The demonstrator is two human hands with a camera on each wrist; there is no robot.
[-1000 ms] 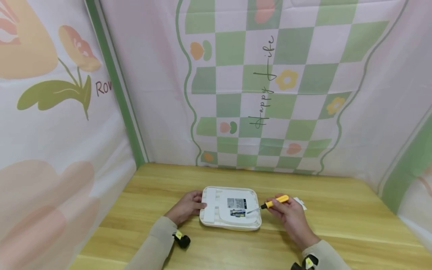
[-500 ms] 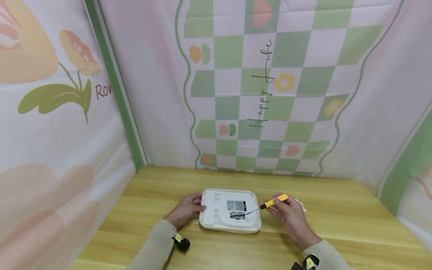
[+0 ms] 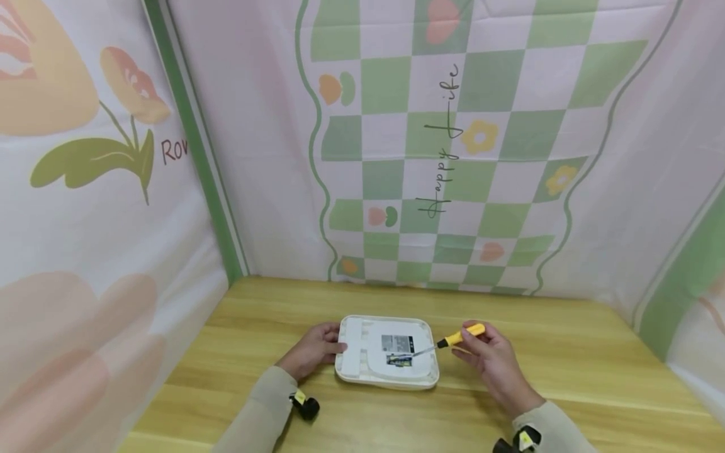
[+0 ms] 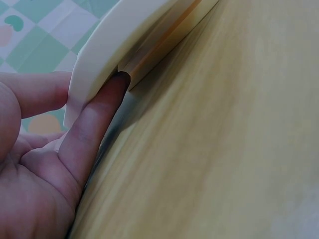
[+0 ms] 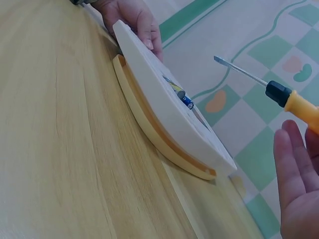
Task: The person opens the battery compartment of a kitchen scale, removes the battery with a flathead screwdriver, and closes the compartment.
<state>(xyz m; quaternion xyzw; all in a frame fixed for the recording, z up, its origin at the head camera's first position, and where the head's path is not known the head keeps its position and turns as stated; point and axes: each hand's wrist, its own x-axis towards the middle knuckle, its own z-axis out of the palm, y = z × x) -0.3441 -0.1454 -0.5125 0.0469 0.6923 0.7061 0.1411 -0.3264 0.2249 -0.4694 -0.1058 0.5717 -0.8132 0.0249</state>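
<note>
A flat white device [image 3: 368,371] with rounded corners lies on the table, its panel with a label [image 3: 398,343] facing up. Batteries [image 3: 399,360] sit in an uncovered recess; the right wrist view shows their blue and yellow ends. My left hand [image 3: 311,349] grips the device's left edge, thumb on top; in the left wrist view a finger [image 4: 94,124] reaches underneath. My right hand [image 3: 495,362] holds a flat-blade screwdriver [image 3: 462,335] by its yellow handle. Its tip overlaps the batteries in the head view but appears raised clear of them in the right wrist view.
The wooden table [image 3: 272,296] runs back to a patterned curtain [image 3: 385,132]. Another curtain [image 3: 102,233] hangs along the left side. A cream-coloured base [image 5: 164,149] shows beneath the device in the right wrist view.
The screwdriver tip has shifted left over the batteries. My right hand has turned slightly and now hides the small white piece seen behind it earlier. My left hand keeps its grip.
</note>
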